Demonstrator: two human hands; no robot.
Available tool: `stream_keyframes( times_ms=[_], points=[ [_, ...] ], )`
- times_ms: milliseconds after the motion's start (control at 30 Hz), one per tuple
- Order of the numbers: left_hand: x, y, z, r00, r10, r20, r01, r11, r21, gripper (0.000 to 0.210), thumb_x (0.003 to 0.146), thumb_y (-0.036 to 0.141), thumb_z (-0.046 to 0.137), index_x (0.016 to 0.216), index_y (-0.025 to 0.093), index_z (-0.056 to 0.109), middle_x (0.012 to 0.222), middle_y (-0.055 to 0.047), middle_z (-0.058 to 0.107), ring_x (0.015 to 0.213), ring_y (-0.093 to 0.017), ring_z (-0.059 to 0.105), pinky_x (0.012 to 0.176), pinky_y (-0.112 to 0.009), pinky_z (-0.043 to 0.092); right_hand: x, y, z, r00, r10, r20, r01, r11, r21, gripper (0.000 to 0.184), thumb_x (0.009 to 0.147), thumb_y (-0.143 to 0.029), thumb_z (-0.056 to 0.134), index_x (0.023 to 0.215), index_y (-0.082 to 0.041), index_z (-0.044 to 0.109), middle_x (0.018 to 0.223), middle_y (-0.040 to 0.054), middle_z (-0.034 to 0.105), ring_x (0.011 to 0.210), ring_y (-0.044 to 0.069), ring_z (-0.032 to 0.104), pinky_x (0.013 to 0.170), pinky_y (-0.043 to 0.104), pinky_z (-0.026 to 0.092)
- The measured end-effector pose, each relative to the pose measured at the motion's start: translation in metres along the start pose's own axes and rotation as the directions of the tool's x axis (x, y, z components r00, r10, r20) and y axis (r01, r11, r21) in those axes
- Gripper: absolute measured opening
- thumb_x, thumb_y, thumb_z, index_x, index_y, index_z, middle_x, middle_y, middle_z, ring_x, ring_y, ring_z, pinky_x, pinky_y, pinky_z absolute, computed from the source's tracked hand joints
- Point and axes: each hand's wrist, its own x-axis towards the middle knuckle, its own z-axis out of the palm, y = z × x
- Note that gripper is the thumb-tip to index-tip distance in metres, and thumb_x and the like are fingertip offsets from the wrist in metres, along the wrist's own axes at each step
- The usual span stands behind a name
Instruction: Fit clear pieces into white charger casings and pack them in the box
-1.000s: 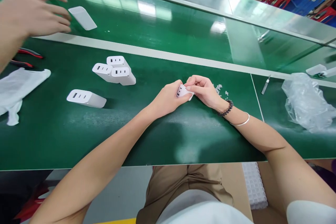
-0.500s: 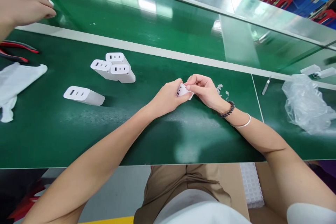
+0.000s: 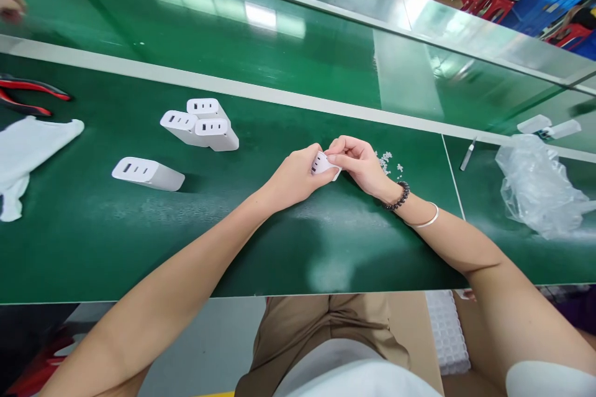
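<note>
My left hand [image 3: 298, 175] is wrapped around a white multi-port charger [image 3: 319, 163], its port face turned up and partly hidden by the fingers. My right hand [image 3: 356, 161] is closed in a pinch against the charger's right end; whatever the fingertips hold is too small to make out. Small clear plastic bits [image 3: 385, 160] lie scattered just beyond the right hand. To the left, a cluster of three similar white chargers [image 3: 225, 141] stands on the green bench [image 3: 279, 248]. Nearer me is a single charger [image 3: 162, 176].
At far left lie red-handled pliers [image 3: 35, 85] and a white cloth glove [image 3: 32, 142]. On the right are a slim pen-like tool [image 3: 468, 155], a clear plastic bag [image 3: 540, 183] and white casing parts [image 3: 561, 129]. Another person's hand [image 3: 9, 3] shows at the upper left edge.
The other person's hand at the upper left has drawn back to the left, almost out of view. My two hands stay at the charger in nearly the same pose; the view has shifted slightly.
</note>
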Motion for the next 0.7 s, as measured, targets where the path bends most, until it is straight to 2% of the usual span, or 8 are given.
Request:
stream_keyframes(
  times_ms=[167,267,367,433,500,567,633,700],
  points=[
    [0.000,0.003,0.002,1.000,0.001,-0.023,-0.001,1.000,0.020,0.035,0.081,0.042,0.060,0.071,0.020,0.034,0.066,0.004,0.045,0.058,-0.009,0.035,0.053,-0.027,0.026,-0.001,0.000,0.000,1.000,0.007,-0.006,-0.007,1.000,-0.027,0.023,0.078,-0.035,0.079,0.078,-0.017,0.065,0.080,-0.0005,0.062,0.069,0.011,0.055,0.064,0.024,0.046],
    [-0.001,0.006,0.002,0.986,-0.010,-0.169,0.038,0.985,0.166,0.032,0.078,0.038,0.062,0.070,0.020,0.036,0.065,0.003,0.047,0.056,-0.010,0.038,0.053,-0.027,0.025,-0.001,0.002,0.002,0.999,-0.030,-0.024,0.029,0.998,-0.048,0.024,0.079,-0.037,0.078,0.080,-0.018,0.064,0.082,-0.0004,0.062,0.071,0.011,0.054,0.066,0.024,0.046],
    [-0.001,0.006,-0.001,0.928,0.075,-0.365,0.067,0.930,0.362,0.025,0.076,0.034,0.062,0.071,0.020,0.042,0.068,0.000,0.052,0.059,-0.013,0.045,0.054,-0.028,0.023,0.000,0.004,0.006,0.997,-0.067,-0.035,0.065,0.996,-0.067,0.025,0.082,-0.041,0.075,0.090,-0.020,0.065,0.086,0.0001,0.063,0.071,0.011,0.052,0.066,0.025,0.045],
    [-0.001,0.004,-0.003,0.882,0.171,-0.440,0.044,0.898,0.438,0.019,0.078,0.033,0.061,0.075,0.019,0.048,0.074,-0.002,0.055,0.066,-0.016,0.051,0.056,-0.029,0.026,-0.001,0.004,0.009,0.995,-0.094,-0.023,0.092,0.992,-0.089,0.028,0.084,-0.043,0.073,0.099,-0.020,0.065,0.088,0.0012,0.063,0.074,0.012,0.054,0.067,0.026,0.047],
    [0.000,0.003,-0.006,0.839,0.249,-0.483,-0.014,0.899,0.439,0.016,0.080,0.032,0.061,0.079,0.018,0.054,0.080,-0.004,0.058,0.073,-0.017,0.054,0.059,-0.029,0.030,-0.003,0.004,0.011,0.989,-0.144,-0.021,0.139,0.980,-0.143,0.032,0.085,-0.044,0.071,0.107,-0.021,0.063,0.093,0.0027,0.063,0.080,0.014,0.056,0.070,0.028,0.049],
    [0.001,0.003,-0.010,0.830,0.254,-0.497,-0.101,0.944,0.314,0.018,0.079,0.033,0.065,0.081,0.016,0.059,0.083,-0.004,0.060,0.075,-0.016,0.055,0.063,-0.028,0.035,-0.005,0.003,0.012,0.973,-0.226,-0.034,0.211,0.947,-0.244,0.033,0.089,-0.043,0.067,0.113,-0.021,0.062,0.093,0.0032,0.060,0.083,0.015,0.056,0.071,0.029,0.050],
    [0.001,0.004,-0.013,0.882,0.170,-0.439,-0.174,0.984,0.030,0.024,0.077,0.037,0.069,0.084,0.015,0.062,0.082,-0.003,0.061,0.074,-0.015,0.054,0.064,-0.027,0.039,-0.007,0.001,0.011,0.940,-0.340,-0.044,0.298,0.873,-0.386,0.032,0.092,-0.040,0.063,0.118,-0.022,0.060,0.093,0.0031,0.058,0.081,0.015,0.055,0.071,0.030,0.051],
    [0.002,0.006,-0.016,0.949,0.078,-0.306,-0.173,0.939,-0.297,0.032,0.077,0.042,0.071,0.090,0.014,0.065,0.082,-0.003,0.063,0.073,-0.014,0.055,0.063,-0.026,0.042,-0.008,0.000,0.009,0.887,-0.461,-0.019,0.382,0.756,-0.531,0.034,0.093,-0.038,0.063,0.123,-0.024,0.058,0.096,0.0039,0.057,0.079,0.015,0.054,0.068,0.031,0.051]
  ],
)
